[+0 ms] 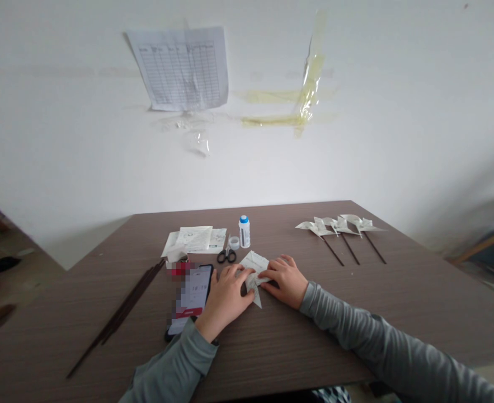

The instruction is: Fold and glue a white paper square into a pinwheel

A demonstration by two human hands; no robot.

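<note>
Resting unmounted, a part-folded white-paper piece (252, 261) is being held under left hand (230, 290) and right hand (287, 281), fingers half-curled (three white-paper pinwheels (346, 226) are lying finished, stick-mounted).

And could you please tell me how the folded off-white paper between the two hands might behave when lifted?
The folded paper would probably feel light, as it looks thin. Its pointed flap sticks out, so may bend easily. It might unfold if released, since only the left hand and right hand visibly steady it.
</note>
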